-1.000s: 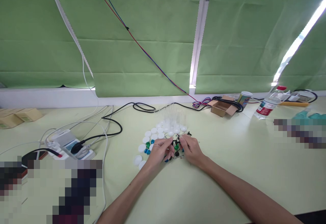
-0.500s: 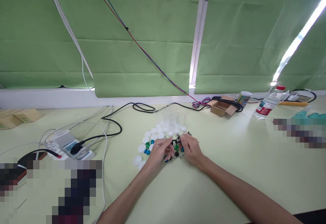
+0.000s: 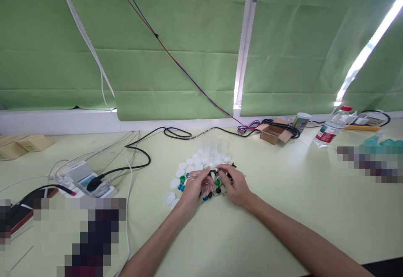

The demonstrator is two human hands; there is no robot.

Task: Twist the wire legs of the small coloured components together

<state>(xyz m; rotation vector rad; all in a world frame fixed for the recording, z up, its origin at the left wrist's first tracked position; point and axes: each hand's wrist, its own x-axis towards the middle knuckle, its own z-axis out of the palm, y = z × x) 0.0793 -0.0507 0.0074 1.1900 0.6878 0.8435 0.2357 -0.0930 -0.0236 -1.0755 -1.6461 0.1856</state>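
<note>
My left hand (image 3: 192,191) is closed in a pinch on one end of a small black part (image 3: 213,172) with a short bar shape. Across from it, my right hand (image 3: 236,185) pinches the other end, its fingertips close to the left ones. A thin pale rod (image 3: 191,176) sticks out beside my left hand. Under and between the hands lie green pieces (image 3: 217,181), black round pieces (image 3: 218,190) and blue pieces (image 3: 205,198), partly hidden by the fingers. White discs (image 3: 175,183) spread to the left, with blue pieces among them.
Behind the hands stands a cluster of clear thin tubes (image 3: 214,145). Black cable (image 3: 178,134) runs along the back. At the right are an open cardboard box (image 3: 273,136), a can (image 3: 301,121) and a water bottle (image 3: 329,132). A power strip (image 3: 85,180) lies left.
My right hand has shifted slightly left, its fingers drawing nearer to my left hand around the black part. My left hand has moved only a little.
</note>
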